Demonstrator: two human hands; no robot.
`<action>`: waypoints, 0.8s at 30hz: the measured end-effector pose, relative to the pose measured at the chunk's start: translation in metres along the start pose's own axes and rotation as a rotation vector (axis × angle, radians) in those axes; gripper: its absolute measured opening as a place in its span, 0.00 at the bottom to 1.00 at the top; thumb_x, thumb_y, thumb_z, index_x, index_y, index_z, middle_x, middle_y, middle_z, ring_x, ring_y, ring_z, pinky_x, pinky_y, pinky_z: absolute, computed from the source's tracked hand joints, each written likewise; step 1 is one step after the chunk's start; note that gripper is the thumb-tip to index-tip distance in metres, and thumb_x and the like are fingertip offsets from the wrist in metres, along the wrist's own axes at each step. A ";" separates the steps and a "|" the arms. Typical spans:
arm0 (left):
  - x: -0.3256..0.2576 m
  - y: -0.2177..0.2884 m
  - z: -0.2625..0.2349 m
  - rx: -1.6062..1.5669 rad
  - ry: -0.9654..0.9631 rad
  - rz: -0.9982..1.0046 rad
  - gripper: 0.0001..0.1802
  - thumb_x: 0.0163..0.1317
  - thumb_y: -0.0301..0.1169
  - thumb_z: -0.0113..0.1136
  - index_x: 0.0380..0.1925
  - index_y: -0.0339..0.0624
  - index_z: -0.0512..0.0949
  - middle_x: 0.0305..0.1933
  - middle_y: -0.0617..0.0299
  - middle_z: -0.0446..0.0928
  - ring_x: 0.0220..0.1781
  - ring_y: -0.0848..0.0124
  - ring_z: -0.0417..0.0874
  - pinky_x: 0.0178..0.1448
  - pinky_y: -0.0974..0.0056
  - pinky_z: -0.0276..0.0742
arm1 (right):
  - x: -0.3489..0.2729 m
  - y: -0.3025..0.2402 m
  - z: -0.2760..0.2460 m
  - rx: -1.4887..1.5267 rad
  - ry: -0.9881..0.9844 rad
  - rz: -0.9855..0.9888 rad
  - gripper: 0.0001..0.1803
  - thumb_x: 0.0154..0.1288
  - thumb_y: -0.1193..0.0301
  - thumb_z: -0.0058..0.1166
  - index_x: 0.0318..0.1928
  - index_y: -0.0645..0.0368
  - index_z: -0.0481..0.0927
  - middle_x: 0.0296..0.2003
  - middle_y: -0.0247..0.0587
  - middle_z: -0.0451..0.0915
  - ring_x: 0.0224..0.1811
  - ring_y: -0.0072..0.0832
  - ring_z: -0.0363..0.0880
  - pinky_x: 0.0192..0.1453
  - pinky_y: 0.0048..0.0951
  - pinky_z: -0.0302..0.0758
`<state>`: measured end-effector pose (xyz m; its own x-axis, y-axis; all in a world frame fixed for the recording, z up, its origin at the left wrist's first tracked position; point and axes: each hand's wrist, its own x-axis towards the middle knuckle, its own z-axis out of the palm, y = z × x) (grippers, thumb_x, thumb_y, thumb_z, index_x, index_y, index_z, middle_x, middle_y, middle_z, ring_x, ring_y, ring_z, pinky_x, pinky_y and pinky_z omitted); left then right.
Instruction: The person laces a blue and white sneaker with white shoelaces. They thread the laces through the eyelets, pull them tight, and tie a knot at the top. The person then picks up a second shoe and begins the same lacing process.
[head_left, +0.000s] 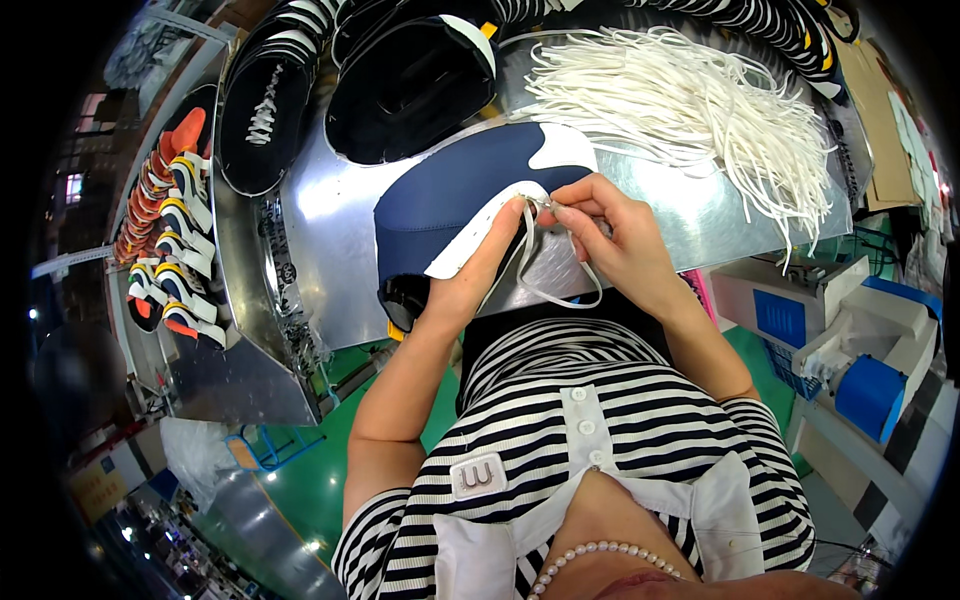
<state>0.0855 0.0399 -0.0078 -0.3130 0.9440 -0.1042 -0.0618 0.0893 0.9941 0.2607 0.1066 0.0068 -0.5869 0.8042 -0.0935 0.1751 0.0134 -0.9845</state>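
The fingers of the right hand (628, 235) pinch a thin white lace (548, 298) close to its end; whether its tip is in a hole cannot be told, as the fingertips cover the spot. The left hand (474, 262) grips a navy and white shoe piece (450, 180) along its near right side, its thumb pressed along the white strip (465, 243) with the small holes and the other fingers mostly hidden. The 2 hands nearly meet at the far end of that strip.

The step in hand looks like threading the lace. Such a move calls for a steady left thumb, a fine pinch on the tip and slack in the lace. The loose loop hanging below the fingers, by the near edge of the tabletop (335, 250), could catch or twist.

The shoe piece lies mid-tabletop. Just beyond it, black shoe pieces (410, 105) limit room on the far side; far left of it is a black shoe piece (262, 150) with crossed lacing. A pile of white laces (680, 105) spreads at far right, and its strays might tangle with the held one. Orange and white shoe pieces (185, 235) line the left, and a machine with blue parts (870, 395) stands to the right, clear of the hands.
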 end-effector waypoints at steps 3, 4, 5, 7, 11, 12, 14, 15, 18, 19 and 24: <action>-0.005 0.006 0.003 0.155 0.010 0.151 0.09 0.65 0.28 0.64 0.43 0.35 0.82 0.41 0.62 0.83 0.40 0.75 0.83 0.43 0.71 0.77 | 0.004 0.011 0.001 -0.089 0.012 -0.146 0.07 0.71 0.74 0.52 0.45 0.66 0.74 0.33 0.43 0.86 0.27 0.26 0.82 0.32 0.26 0.75; -0.003 0.010 0.003 0.390 -0.006 0.309 0.11 0.66 0.26 0.62 0.46 0.33 0.81 0.43 0.59 0.84 0.42 0.73 0.85 0.47 0.70 0.80 | 0.005 0.015 0.002 -0.137 0.024 -0.222 0.07 0.71 0.75 0.52 0.45 0.66 0.73 0.33 0.43 0.85 0.27 0.24 0.80 0.31 0.25 0.75; -0.001 0.018 0.005 0.533 -0.034 0.444 0.11 0.65 0.26 0.62 0.46 0.34 0.81 0.43 0.57 0.84 0.43 0.70 0.86 0.48 0.68 0.79 | 0.009 0.015 0.003 -0.258 0.059 -0.219 0.08 0.70 0.75 0.52 0.45 0.66 0.73 0.33 0.45 0.85 0.29 0.29 0.82 0.33 0.29 0.76; -0.005 0.024 0.014 0.986 -0.050 0.663 0.14 0.62 0.26 0.63 0.48 0.35 0.80 0.45 0.54 0.83 0.46 0.63 0.85 0.51 0.64 0.78 | 0.015 0.008 0.012 -0.491 0.115 -0.199 0.09 0.69 0.74 0.52 0.45 0.66 0.71 0.32 0.50 0.84 0.32 0.40 0.85 0.36 0.35 0.78; -0.001 0.007 0.004 0.635 -0.091 0.528 0.14 0.65 0.27 0.61 0.49 0.35 0.80 0.45 0.56 0.84 0.46 0.66 0.85 0.54 0.64 0.78 | 0.016 0.001 0.003 -0.584 -0.020 -0.119 0.11 0.70 0.66 0.50 0.44 0.62 0.71 0.29 0.51 0.82 0.33 0.52 0.81 0.37 0.46 0.75; -0.007 -0.014 -0.007 0.349 -0.130 0.190 0.14 0.67 0.30 0.59 0.49 0.33 0.80 0.45 0.57 0.84 0.44 0.68 0.85 0.54 0.64 0.78 | 0.011 -0.010 -0.009 -0.494 -0.128 -0.069 0.12 0.70 0.66 0.51 0.46 0.60 0.72 0.28 0.49 0.82 0.31 0.48 0.82 0.36 0.42 0.76; -0.005 -0.009 -0.019 0.031 -0.110 -0.171 0.16 0.69 0.34 0.58 0.51 0.33 0.78 0.45 0.56 0.83 0.45 0.69 0.85 0.51 0.66 0.79 | -0.004 -0.021 -0.032 -0.421 -0.058 -0.115 0.15 0.67 0.65 0.56 0.49 0.60 0.74 0.32 0.46 0.83 0.27 0.40 0.80 0.35 0.36 0.76; -0.005 -0.012 -0.026 -0.222 -0.076 -0.269 0.20 0.69 0.39 0.58 0.50 0.32 0.78 0.45 0.53 0.83 0.44 0.69 0.85 0.52 0.67 0.80 | -0.007 -0.028 -0.040 -0.500 0.048 -0.091 0.19 0.65 0.65 0.60 0.51 0.60 0.74 0.35 0.45 0.84 0.26 0.37 0.80 0.35 0.33 0.76; -0.003 0.009 -0.009 -0.077 -0.033 -0.394 0.27 0.67 0.51 0.59 0.46 0.33 0.78 0.42 0.53 0.83 0.40 0.69 0.87 0.48 0.67 0.81 | 0.012 0.015 -0.045 -0.379 0.211 -0.198 0.29 0.53 0.64 0.72 0.54 0.61 0.76 0.39 0.38 0.84 0.30 0.20 0.78 0.38 0.24 0.76; -0.001 0.017 -0.005 0.043 -0.057 -0.409 0.29 0.68 0.53 0.57 0.45 0.33 0.78 0.41 0.54 0.83 0.41 0.69 0.87 0.46 0.67 0.80 | 0.015 0.020 -0.035 -0.229 0.168 -0.061 0.28 0.52 0.66 0.72 0.53 0.61 0.77 0.38 0.35 0.83 0.32 0.19 0.78 0.39 0.22 0.75; 0.013 -0.005 -0.030 0.230 -0.309 -0.132 0.25 0.67 0.45 0.61 0.50 0.34 0.79 0.44 0.52 0.84 0.48 0.66 0.84 0.55 0.61 0.76 | 0.038 0.034 -0.022 0.102 0.214 0.140 0.19 0.59 0.66 0.68 0.49 0.58 0.80 0.33 0.28 0.79 0.33 0.13 0.73 0.38 0.15 0.68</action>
<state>0.0531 0.0418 -0.0150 -0.0151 0.9675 -0.2522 0.1424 0.2518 0.9573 0.2616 0.1505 -0.0270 -0.3803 0.9014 -0.2068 0.1558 -0.1579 -0.9751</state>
